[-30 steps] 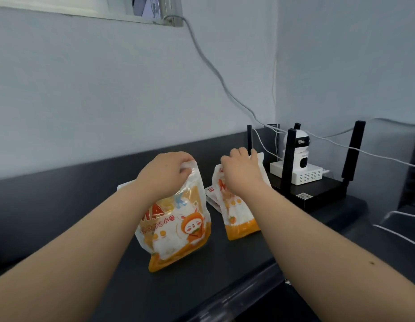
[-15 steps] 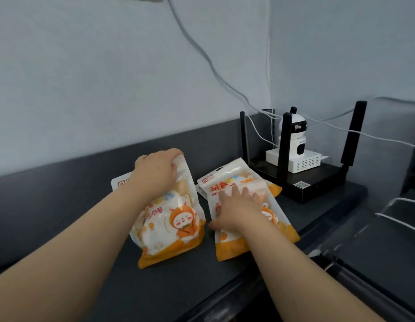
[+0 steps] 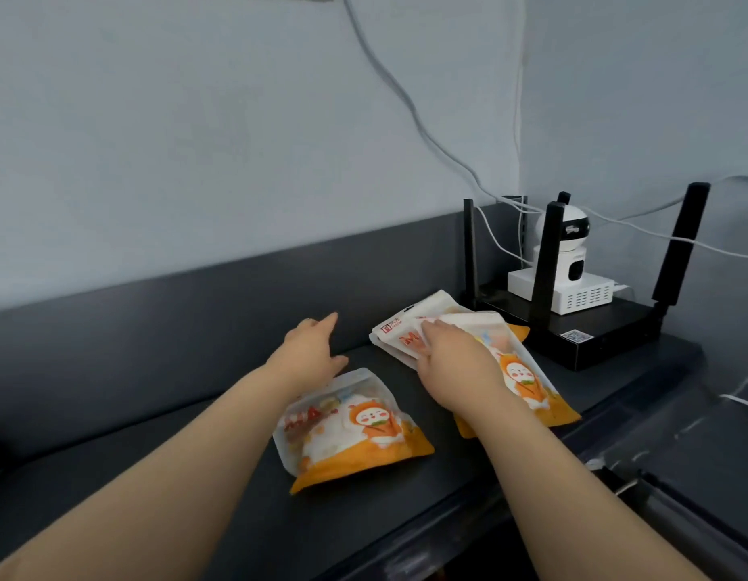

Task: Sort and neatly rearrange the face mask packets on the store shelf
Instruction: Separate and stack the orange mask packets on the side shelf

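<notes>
An orange-and-white face mask packet with a cartoon figure lies flat on the dark shelf, left of centre. My left hand hovers just behind its top edge, fingers apart and holding nothing. To the right, two or more matching packets lie stacked and skewed. My right hand rests flat on top of that stack, fingertips at the upper packet's top edge. My hand hides part of the stack.
A black router with tall antennas stands at the back right, right behind the stack. On it sit a white box and a small round camera. White cables run down the wall. The shelf's front edge is near.
My left hand has let go of the left packet, which now lies flat instead of upright. The right packet was laid down onto the stack, and my right hand presses on it.
</notes>
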